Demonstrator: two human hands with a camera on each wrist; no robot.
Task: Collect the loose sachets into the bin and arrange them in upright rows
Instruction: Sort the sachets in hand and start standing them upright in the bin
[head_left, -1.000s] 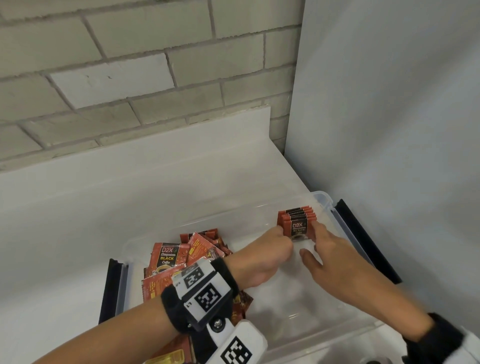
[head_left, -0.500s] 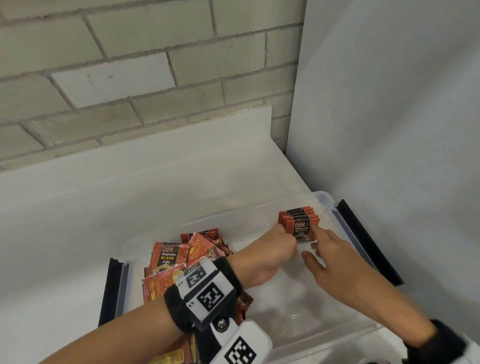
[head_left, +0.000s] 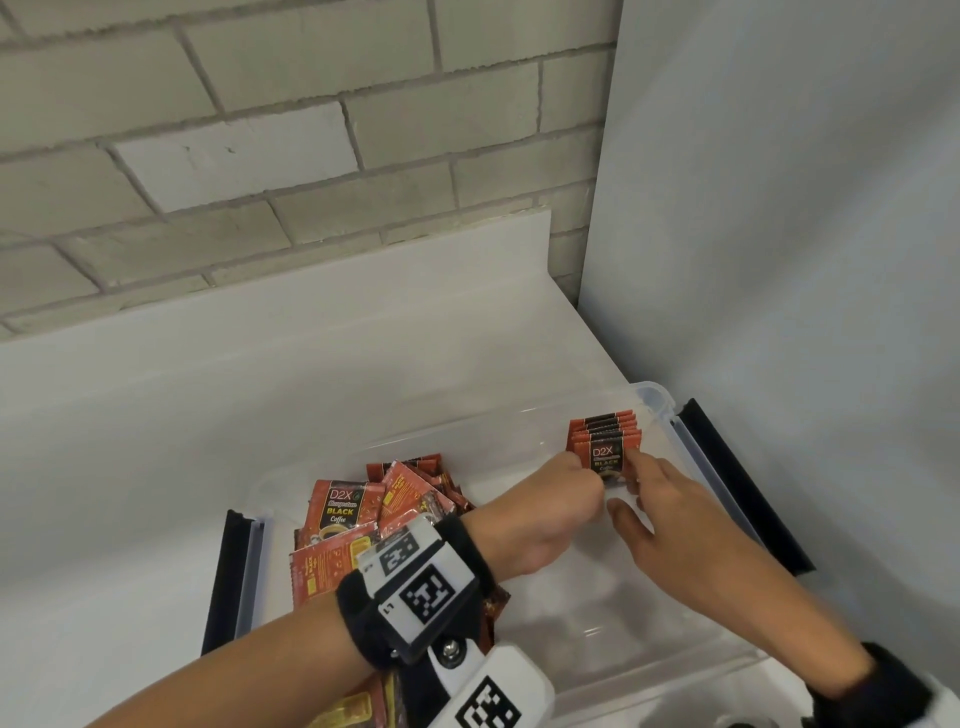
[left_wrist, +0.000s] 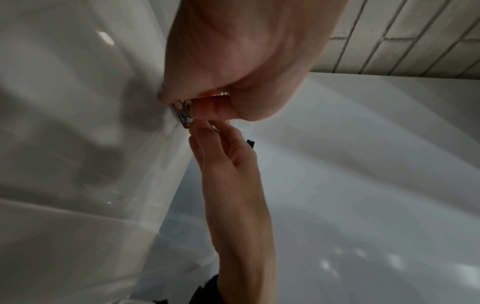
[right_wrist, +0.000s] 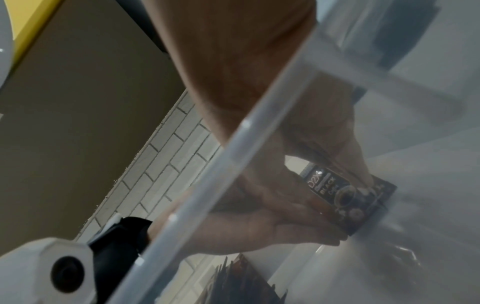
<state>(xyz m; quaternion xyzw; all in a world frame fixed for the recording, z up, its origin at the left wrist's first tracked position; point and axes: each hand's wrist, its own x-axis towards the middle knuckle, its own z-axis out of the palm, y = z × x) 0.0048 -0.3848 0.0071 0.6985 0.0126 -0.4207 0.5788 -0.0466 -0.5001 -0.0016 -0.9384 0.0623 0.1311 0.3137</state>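
Standing on edge in the bin's (head_left: 670, 415) far right corner, the row (head_left: 602, 434) of red and black sachets is what we work on. We count about 5 in it, leaning slightly back toward the far wall. We judge each sachet light, thin and floppy, with a slick foil skin, so a single one would not stand alone and the pack slips apart unless squeezed flat from both sides. The side edges low down look the best place to hold, faces pressed together.

Our left hand (head_left: 545, 499) is curled at the row's left edge, fingers pinching the front sachet's lower corner, as the left wrist view shows. Our right hand (head_left: 670, 499) lies with fingers nearly straight, fingertips (head_left: 636, 460) resting on the front sachet's right side, steadying rather than gripping.

Left of the hands, inside the same bin, the pile (head_left: 363, 514) of loose sachets lies jumbled and flat. We judge most of the sorting not yet done.
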